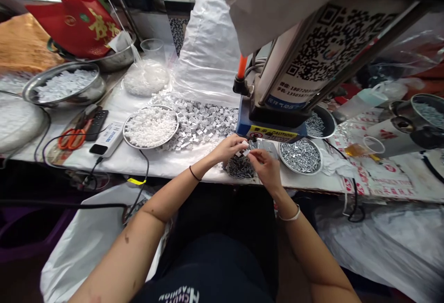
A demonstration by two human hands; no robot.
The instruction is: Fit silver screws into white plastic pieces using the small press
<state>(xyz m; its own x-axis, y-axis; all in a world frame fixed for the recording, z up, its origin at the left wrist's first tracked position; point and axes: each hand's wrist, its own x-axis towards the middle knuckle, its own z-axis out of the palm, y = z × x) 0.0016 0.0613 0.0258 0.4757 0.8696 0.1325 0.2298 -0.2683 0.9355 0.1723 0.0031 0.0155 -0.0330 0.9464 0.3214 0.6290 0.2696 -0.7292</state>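
My left hand (229,149) reaches in below the blue base of a press (270,118), its fingers closed around small white plastic pieces (245,148). Close beside it, my right hand (266,166) pinches at the same pieces; exactly what lies between its fingertips is too small to make out. Under both hands sits a heap of dark metal pins (239,168). A dish of shiny metal pins (301,156) stands just right of my right hand. Many small white and grey plastic blocks (204,120) are spread behind and left of my left hand.
Left of the blocks stands a plate of white pieces (151,127). Farther left lie a power strip (107,140), orange-handled scissors (72,138) and a metal bowl (65,83). A black bowl (319,120) stands behind the pin dish. A cable (144,173) hangs over the front edge.
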